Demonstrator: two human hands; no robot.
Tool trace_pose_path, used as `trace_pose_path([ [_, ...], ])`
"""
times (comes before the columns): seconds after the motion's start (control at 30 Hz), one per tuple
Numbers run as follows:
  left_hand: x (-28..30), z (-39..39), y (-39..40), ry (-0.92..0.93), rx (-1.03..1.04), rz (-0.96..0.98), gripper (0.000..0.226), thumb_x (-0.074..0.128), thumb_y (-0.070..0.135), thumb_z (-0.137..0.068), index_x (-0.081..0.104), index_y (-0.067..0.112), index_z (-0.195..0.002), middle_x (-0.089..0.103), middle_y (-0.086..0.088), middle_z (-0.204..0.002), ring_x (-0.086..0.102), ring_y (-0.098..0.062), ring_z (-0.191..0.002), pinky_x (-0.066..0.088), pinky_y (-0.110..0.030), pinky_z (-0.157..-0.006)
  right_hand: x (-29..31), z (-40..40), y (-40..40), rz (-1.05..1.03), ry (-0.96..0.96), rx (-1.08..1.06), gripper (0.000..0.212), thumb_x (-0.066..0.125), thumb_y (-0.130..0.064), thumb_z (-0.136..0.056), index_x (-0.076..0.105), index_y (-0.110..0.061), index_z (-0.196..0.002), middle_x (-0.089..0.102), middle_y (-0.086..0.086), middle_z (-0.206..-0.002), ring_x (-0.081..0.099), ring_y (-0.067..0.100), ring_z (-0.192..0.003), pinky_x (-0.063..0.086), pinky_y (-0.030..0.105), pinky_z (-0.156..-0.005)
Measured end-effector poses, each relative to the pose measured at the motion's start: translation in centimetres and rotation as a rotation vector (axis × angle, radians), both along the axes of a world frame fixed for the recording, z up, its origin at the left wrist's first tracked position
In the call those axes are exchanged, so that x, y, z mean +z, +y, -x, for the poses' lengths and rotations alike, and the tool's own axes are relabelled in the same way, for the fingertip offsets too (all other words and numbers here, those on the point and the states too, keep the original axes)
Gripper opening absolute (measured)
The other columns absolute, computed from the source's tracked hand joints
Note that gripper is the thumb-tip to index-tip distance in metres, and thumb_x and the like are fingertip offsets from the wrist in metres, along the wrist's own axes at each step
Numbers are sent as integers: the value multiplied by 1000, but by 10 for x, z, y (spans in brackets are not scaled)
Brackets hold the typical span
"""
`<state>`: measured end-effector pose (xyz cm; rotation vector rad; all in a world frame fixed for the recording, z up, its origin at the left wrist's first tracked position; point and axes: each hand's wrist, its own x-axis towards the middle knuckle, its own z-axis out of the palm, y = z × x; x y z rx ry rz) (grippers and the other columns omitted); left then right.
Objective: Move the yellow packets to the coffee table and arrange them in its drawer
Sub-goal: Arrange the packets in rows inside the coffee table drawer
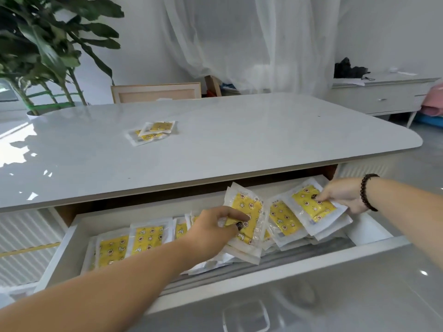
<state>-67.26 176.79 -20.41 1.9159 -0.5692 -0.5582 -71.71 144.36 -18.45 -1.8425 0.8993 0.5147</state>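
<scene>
Yellow packets [148,238] filling open drawer [309,261], left hand [213,230] and right hand [342,196] each pinching one, spares [152,133] on tabletop

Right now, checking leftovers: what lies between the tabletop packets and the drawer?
Head view: only bare tabletop between the tabletop packets and drawer.
</scene>
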Motion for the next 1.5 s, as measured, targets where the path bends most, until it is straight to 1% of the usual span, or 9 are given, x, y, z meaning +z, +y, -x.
trace_pose_path([
  [0.07, 2, 0, 0, 2, 32, 12, 27, 54, 7, -94, 72, 27, -99, 65, 8, -116, 47, 5, -39, 33, -8, -41, -23, -13, -22, 37, -10, -70, 57, 83, -16, -66, 56, -3, -114, 69, 4, -94, 66, 23, -84, 43, 50, -101],
  [0.23, 2, 0, 1, 27, 54, 21, 29, 54, 6, -93, 73, 26, -98, 68, 4, -107, 36, -1, -33, 30, -13, -39, -43, -28, -25, 147, -75, -138, 80, 72, -16, -74, 33, -4, -143, 40, 15, -145, 41, 32, -133, 37, 50, -109],
  [0.33, 1, -1, 1, 49, 73, 21, 28, 55, 6, -91, 74, 27, -96, 70, 6, -96, 33, -8, -39, 29, -17, -40, -43, -27, -10, 291, -77, -102, 58, 68, -17, -83, 43, 1, -132, 49, 18, -137, 53, 30, -120, 44, 44, -103],
  [0.43, 0, 0, 0, 47, 85, 14, 28, 57, 6, -91, 74, 28, -94, 69, 9, -86, 34, -12, -45, 29, -19, -42, -42, -22, 5, 472, -59, 64, 20, 65, -21, -86, 55, -3, -88, 60, 11, -89, 53, 21, -80, 48, 29, -74],
  [0.57, 3, 2, 0, 57, 81, 11, 25, 56, 6, -93, 72, 24, -98, 68, 2, -93, 40, -3, -37, 31, -15, -39, -40, -19, 13, 671, -32, 180, 40, 61, -25, -88, 37, -13, -59, 36, 1, -57, 37, 15, -50, 28, 24, -48],
  [0.93, -8, -12, 1, 80, 158, 90, 26, 50, 24, -98, 69, 43, -95, 55, -7, -77, 36, -27, -68, 35, -38, -65, -20, -13, 38, 1124, -241, 278, 7, 56, -15, -83, 56, -8, -84, 53, 7, -96, 56, 25, -85, 51, 30, -67],
  [1.07, -7, -14, 3, 86, 184, 87, 24, 59, 22, -95, 50, 36, -112, 56, 10, -83, 48, -19, -71, 42, -36, -65, -4, -13, 74, 819, -510, 176, 16, 54, -18, -91, 68, -10, -93, 66, 1, -89, 60, 13, -74, 47, 22, -60],
  [1.23, -5, -9, 0, 158, 125, 172, 62, 64, 3, -89, 26, 34, -127, 75, 6, -97, 71, -28, -91, 55, -53, -87, 4, -10, 129, -113, -499, 51, 23, 64, -18, -88, 61, 0, -101, 65, 12, -89, 64, 22, -72, 55, 33, -63],
  [1.5, -5, -5, -3, 59, 9, 30, 61, 76, 6, -80, 45, 30, -127, 69, 8, -109, 71, -11, -92, 60, -37, -82, -5, -3, 124, -41, -497, 206, 34, 79, -21, -75, 64, -5, -101, 73, 16, -101, 70, 27, -88, 57, 41, -78],
])
